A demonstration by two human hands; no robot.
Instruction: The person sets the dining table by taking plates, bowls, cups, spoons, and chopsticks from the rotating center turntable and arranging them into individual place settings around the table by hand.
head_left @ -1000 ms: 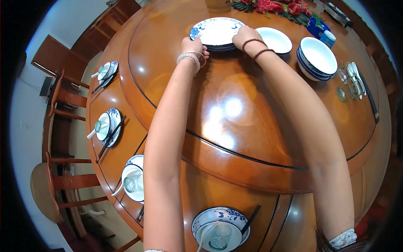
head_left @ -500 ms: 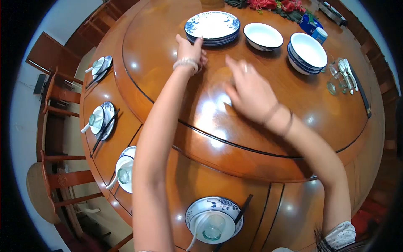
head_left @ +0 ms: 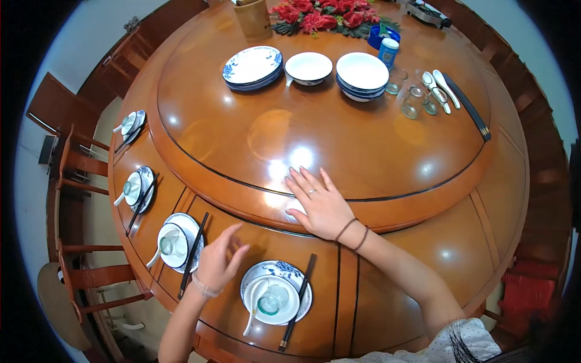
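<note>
My right hand (head_left: 322,207) is spread flat, palm down, over the near rim of the wooden turntable (head_left: 242,142); whether it presses on it I cannot tell. Beside the near place settings, my left hand (head_left: 221,260) hangs with its fingers loosely apart and nothing in them. Just right of it is a blue-patterned plate (head_left: 287,269) bearing a white bowl, a glass (head_left: 271,304) and a white spoon (head_left: 249,319), with black chopsticks (head_left: 299,299) alongside. On the turntable stand stacked plates (head_left: 253,65), a white bowl (head_left: 308,68) with a spoon handle beside it, and stacked bowls (head_left: 362,74).
Several glasses (head_left: 410,107), white spoons (head_left: 446,88) and dark chopsticks (head_left: 467,107) lie at the turntable's right. Behind are red flowers (head_left: 321,19), a brown pot (head_left: 253,19) and a blue canister (head_left: 388,53). More place settings (head_left: 144,181) and wooden chairs (head_left: 91,275) are at left.
My left hand has left the stacked plates and drawn back to the table's near edge. My right hand has come back and down to the turntable's rim. The view has shifted.
</note>
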